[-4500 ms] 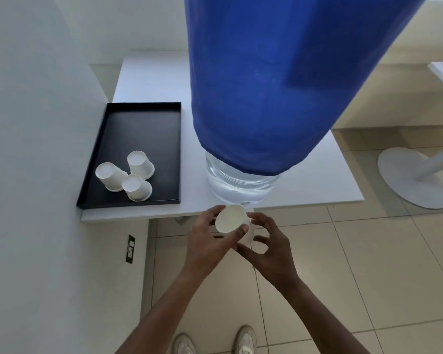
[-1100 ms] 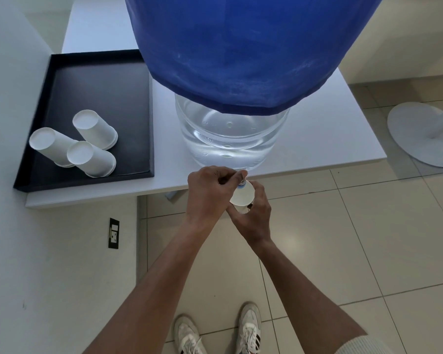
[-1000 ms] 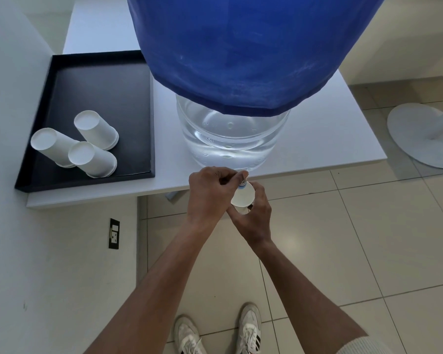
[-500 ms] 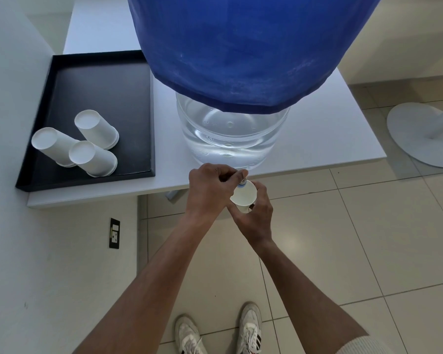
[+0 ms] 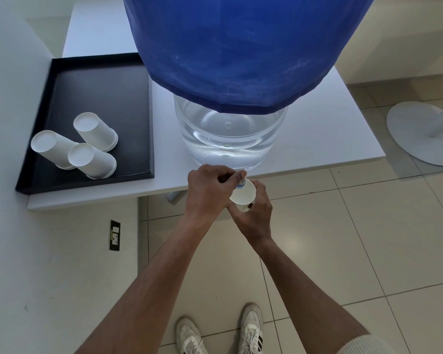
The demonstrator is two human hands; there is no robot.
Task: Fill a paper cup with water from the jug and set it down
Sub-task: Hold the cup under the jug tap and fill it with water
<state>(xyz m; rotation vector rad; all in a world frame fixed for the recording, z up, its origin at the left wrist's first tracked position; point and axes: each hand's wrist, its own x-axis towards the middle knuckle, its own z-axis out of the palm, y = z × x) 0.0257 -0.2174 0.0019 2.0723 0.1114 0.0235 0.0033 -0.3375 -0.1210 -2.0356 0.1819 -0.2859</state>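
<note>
While the paper cup (image 5: 243, 195) is held in the right hand (image 5: 253, 213) below the jug (image 5: 230, 139), filling appears underway. The left hand (image 5: 207, 192) is closed at the tap (image 5: 241, 183); setting down remains.

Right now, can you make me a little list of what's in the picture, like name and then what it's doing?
left hand: closed on the small tap at the jug's base
right hand: wrapped around the paper cup
paper cup: held under the tap, just off the table edge; water level cannot be seen
jug: clear, holds water, stands on the white table
blue cover: draped over the jug's upper part
black tray: left of the jug
spare cups: three, upside down on the tray
</note>
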